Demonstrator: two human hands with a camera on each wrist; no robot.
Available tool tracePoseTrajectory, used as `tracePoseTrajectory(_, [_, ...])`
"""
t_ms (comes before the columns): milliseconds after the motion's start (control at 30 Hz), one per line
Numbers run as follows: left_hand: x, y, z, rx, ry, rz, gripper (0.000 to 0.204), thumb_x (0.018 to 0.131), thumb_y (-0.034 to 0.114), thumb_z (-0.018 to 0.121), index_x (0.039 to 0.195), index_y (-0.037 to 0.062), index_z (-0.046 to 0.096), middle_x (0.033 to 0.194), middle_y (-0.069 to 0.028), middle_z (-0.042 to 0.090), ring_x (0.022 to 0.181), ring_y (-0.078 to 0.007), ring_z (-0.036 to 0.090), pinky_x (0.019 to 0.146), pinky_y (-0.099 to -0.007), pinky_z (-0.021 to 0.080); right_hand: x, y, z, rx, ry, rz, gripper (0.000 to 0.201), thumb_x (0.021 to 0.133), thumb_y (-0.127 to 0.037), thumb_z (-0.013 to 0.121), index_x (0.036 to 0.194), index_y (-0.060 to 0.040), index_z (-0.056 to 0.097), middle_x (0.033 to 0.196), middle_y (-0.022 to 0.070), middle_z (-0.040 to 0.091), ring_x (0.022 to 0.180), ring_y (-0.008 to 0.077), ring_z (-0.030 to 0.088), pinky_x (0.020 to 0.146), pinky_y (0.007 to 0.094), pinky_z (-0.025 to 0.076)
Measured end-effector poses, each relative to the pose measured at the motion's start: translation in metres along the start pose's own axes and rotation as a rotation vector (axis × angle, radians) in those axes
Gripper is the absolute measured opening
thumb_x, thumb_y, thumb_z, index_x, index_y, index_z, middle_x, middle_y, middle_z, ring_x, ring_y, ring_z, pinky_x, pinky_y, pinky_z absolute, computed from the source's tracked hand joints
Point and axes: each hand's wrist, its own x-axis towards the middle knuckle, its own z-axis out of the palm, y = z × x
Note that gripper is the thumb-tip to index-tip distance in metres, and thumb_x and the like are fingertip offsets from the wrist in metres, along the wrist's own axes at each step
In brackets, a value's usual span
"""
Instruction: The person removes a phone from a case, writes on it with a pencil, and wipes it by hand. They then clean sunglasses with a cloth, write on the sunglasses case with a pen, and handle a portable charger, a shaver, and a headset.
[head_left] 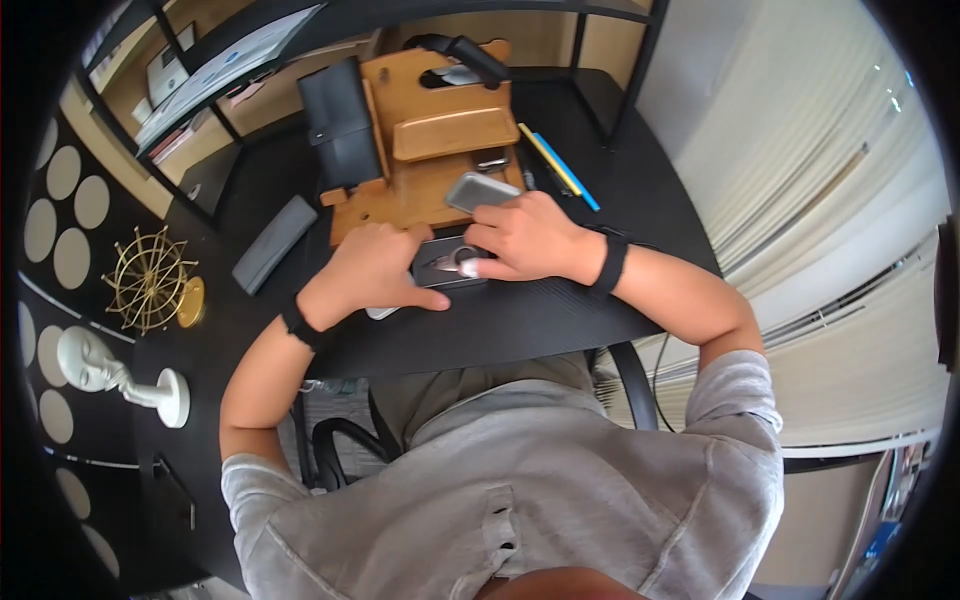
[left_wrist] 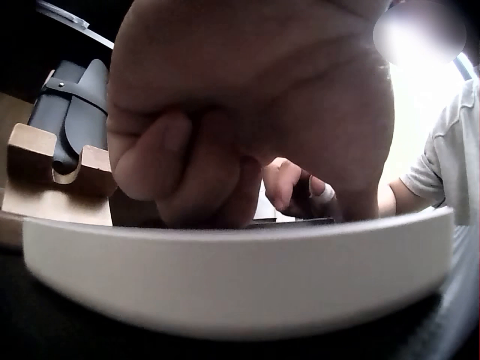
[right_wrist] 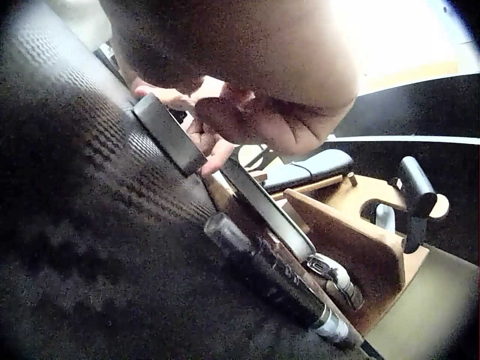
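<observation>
A small dark case (head_left: 449,281) lies near the front of the black desk, with a shiny metal tool with a ring handle (head_left: 440,264) in it. My left hand (head_left: 366,268) grips the case at its left end, thumb along the front edge and index finger at the back corner. Over the case's right part, my right hand (head_left: 530,237) pinches the ring end of the tool between thumb and fingers. A white band (left_wrist: 322,193) wraps one right-hand digit. Close behind the right hand, a grey lid-like piece (head_left: 480,190) leans at the wooden organizer (head_left: 415,195).
Below my left wrist lies a white disc (left_wrist: 240,277). A grey oblong case (head_left: 275,245) stands left, by a gold wheel ornament (head_left: 150,280) and a white head figurine (head_left: 95,365). The organizer carries a black pouch (head_left: 342,120) and a watch (right_wrist: 334,279). A marker (right_wrist: 274,277) lies beside it.
</observation>
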Motion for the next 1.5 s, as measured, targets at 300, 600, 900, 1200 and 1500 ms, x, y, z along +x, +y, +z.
tracePoseTrajectory(300, [0.004, -0.003, -0.006, -0.049, 0.410, 0.057, 0.060, 0.061, 0.039, 0.093, 0.101, 0.0040, 0.066, 0.076, -0.0141, 0.072, 0.072, -0.0317, 0.074, 0.064, -0.0391, 0.057, 0.005, -0.006, -0.010, 0.057, 0.142, 0.235, 0.069, 0.079, -0.050, 0.081, 0.128, -0.0066, 0.059, 0.110, 0.0124, 0.064, 0.073, 0.0315, 0.069, 0.061, 0.0413, 0.055])
tracePoseTrajectory(600, [0.005, 0.001, 0.002, -0.035, 0.450, -0.008, 0.064, 0.063, 0.035, 0.096, 0.107, 0.0066, 0.059, 0.090, -0.0145, 0.074, 0.074, -0.0309, 0.075, 0.065, -0.0380, 0.057, 0.014, -0.013, -0.012, 0.681, 0.187, 0.578, 0.054, 0.083, -0.004, 0.071, 0.136, -0.0025, 0.056, 0.095, 0.0140, 0.067, 0.067, 0.0272, 0.065, 0.064, 0.0368, 0.052])
tracePoseTrajectory(900, [0.007, -0.010, 0.002, -0.403, 0.115, -0.162, 0.039, 0.094, 0.039, 0.075, 0.094, 0.0002, 0.073, 0.078, -0.0120, 0.071, 0.064, -0.0199, 0.067, 0.060, -0.0361, 0.051, 0.015, -0.004, -0.012, 0.443, 0.307, 0.416, 0.045, 0.085, -0.004, 0.073, 0.128, -0.0031, 0.064, 0.096, 0.0122, 0.068, 0.067, 0.0254, 0.065, 0.064, 0.0361, 0.052])
tracePoseTrajectory(1200, [0.014, -0.044, 0.001, -1.444, 0.273, -0.299, 0.021, 0.104, 0.021, 0.061, 0.107, 0.0011, 0.068, 0.084, -0.0080, 0.072, 0.046, -0.0029, 0.038, 0.043, -0.0211, 0.027, 0.007, 0.019, -0.022, -0.090, -0.109, 0.239, 0.034, 0.080, -0.032, 0.079, 0.098, -0.0038, 0.074, 0.093, 0.0094, 0.068, 0.093, 0.0293, 0.066, 0.081, 0.0413, 0.057])
tracePoseTrajectory(1500, [0.017, -0.039, 0.002, -1.243, 0.358, -0.302, 0.020, 0.108, 0.022, 0.057, 0.111, 0.0027, 0.064, 0.090, -0.0066, 0.072, 0.048, -0.0031, 0.041, 0.045, -0.0203, 0.031, 0.009, 0.018, -0.013, 0.128, 0.250, 0.196, 0.009, 0.090, -0.002, 0.065, 0.098, -0.0025, 0.060, 0.089, 0.0131, 0.066, 0.084, 0.0334, 0.066, 0.072, 0.0422, 0.054])
